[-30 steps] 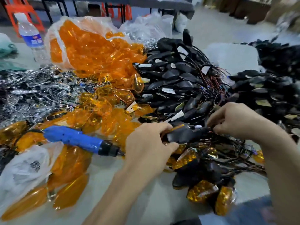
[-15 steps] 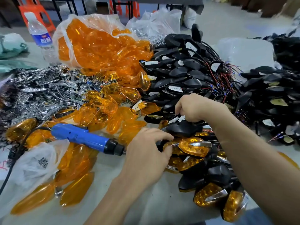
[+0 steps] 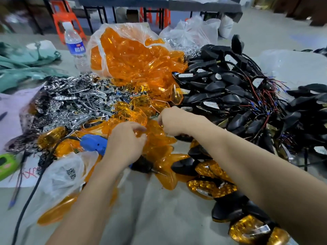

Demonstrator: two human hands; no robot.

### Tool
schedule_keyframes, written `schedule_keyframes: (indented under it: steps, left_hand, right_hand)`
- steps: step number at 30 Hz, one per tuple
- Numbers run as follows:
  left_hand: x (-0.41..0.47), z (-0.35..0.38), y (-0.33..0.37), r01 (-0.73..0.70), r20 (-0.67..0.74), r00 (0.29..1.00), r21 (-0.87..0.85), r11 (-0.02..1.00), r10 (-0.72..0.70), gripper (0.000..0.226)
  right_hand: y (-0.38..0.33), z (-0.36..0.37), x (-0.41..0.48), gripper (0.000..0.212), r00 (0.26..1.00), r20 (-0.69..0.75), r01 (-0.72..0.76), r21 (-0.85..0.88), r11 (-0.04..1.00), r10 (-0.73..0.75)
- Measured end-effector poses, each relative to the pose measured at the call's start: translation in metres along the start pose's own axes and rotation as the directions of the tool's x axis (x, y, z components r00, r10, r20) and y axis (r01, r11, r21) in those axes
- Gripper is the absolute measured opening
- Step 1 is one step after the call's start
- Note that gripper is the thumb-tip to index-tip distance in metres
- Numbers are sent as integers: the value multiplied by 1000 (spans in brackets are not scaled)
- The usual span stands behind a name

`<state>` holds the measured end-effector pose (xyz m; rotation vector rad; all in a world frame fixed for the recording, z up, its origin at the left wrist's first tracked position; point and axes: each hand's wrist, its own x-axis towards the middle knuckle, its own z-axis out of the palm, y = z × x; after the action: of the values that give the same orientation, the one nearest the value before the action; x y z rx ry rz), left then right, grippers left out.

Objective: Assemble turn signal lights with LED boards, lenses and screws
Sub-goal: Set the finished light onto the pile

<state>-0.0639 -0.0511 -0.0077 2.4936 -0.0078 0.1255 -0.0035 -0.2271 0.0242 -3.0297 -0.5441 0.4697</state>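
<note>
Both — left hand [image 3: 126, 138], right hand [image 3: 174, 121] — curl among orange lenses [image 3: 156, 138].

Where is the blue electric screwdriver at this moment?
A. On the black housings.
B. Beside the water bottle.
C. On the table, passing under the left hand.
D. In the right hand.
C: the blue electric screwdriver lies flat among the orange lenses, its body crossing under the left hand, and the right hand is apart from it.

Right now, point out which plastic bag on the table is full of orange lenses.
The bag of orange lenses at back centre, beside the water bottle: it bulges orange. The bag behind it and the crumpled bag at near left look pale.
</note>
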Motion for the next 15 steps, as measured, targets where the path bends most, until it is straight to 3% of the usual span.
schedule_keyframes:
  steps: [6,10,13,15]
  left_hand:
    - [19,-22,-18,46,-56,997,-47,998,-49,16]
    - [18,-28,-30,54,-55,997,-98,994,-60,15]
    - [15,-26,-34,73,-86,991,-313,947,-104,10]
    - [12,-24,-27,145,27,986,-629,764,-165,14]
  right_hand:
    - [-28,12,33,35,998,22,-55,-34,998,55]
    - [-34,-6,26,12,983,-133,-140,-97,985,127]
    - [-40,-31,11,13,942,-287,-193,-33,981,175]
    - [-54,-42,-1,8,938,-315,-98,164,982,146]
